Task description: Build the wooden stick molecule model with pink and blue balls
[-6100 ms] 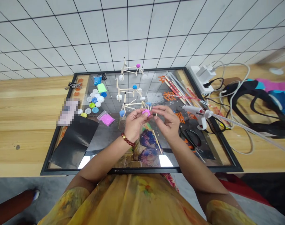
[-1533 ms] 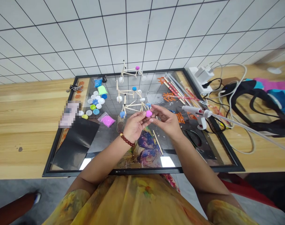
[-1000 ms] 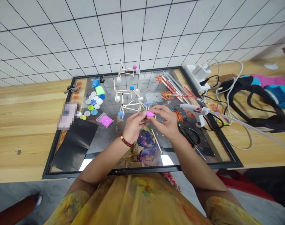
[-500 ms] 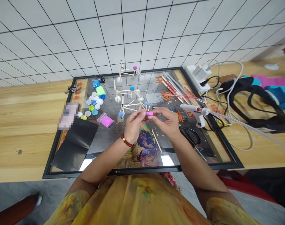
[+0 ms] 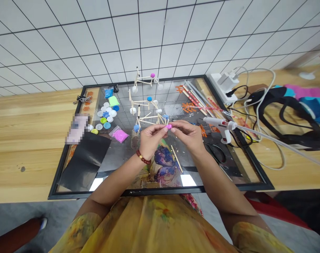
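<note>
Fingers of both hands pinch pink clay — above tray.

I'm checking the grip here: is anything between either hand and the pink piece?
Nothing visible. The left hand and right hand both pinch the pink piece directly at their fingertips, above the framed glass board. The nearest stick model stands just beyond it, not between.

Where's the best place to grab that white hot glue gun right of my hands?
Grip the white hot glue gun by its handle, which juts toward you under the barrel. Come from the near side with your right hand, now pinching the pink clay piece; the nozzle points left and the cord trails right.
</note>
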`<state>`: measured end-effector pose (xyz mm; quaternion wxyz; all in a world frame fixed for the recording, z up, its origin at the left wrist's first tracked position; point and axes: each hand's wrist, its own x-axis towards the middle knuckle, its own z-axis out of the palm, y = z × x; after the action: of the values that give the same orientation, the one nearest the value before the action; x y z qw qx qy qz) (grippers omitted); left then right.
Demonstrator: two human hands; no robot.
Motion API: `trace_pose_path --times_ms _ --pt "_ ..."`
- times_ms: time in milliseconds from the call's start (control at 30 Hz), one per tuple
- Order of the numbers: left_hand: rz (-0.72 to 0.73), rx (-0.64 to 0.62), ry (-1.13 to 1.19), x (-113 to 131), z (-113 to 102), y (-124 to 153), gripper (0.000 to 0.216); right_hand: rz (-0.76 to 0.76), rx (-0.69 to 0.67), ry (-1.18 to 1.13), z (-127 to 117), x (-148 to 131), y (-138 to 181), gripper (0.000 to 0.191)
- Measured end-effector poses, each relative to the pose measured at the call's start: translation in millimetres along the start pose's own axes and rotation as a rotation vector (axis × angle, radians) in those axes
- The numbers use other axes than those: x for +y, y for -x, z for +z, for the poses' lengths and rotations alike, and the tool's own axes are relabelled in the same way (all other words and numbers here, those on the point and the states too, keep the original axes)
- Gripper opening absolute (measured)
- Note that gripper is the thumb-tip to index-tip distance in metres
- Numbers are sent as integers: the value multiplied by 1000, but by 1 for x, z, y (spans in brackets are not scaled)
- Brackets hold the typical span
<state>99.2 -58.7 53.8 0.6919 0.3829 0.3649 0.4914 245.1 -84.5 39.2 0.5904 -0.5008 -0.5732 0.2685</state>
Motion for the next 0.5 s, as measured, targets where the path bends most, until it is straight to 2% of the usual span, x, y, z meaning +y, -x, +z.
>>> trace_pose_path --times_ms 133,233,300,400,500 --pt "10 -13 -24 -2 0 -1 28 -29 40 40 1 -1 0 11" --pt "-12 -9 -32 -4 0 -1 31 -146 75 193 2 -2 1 9" --pt "-37 5 -33 -5 0 0 32 -281 103 351 2 -3 3 8" --pt "-78 20 -5 -4 1 0 34 -500 107 580 0 -1 6 18" --pt "-106 31 66 -1 2 0 35 -613 36 686 -2 0 7 38"
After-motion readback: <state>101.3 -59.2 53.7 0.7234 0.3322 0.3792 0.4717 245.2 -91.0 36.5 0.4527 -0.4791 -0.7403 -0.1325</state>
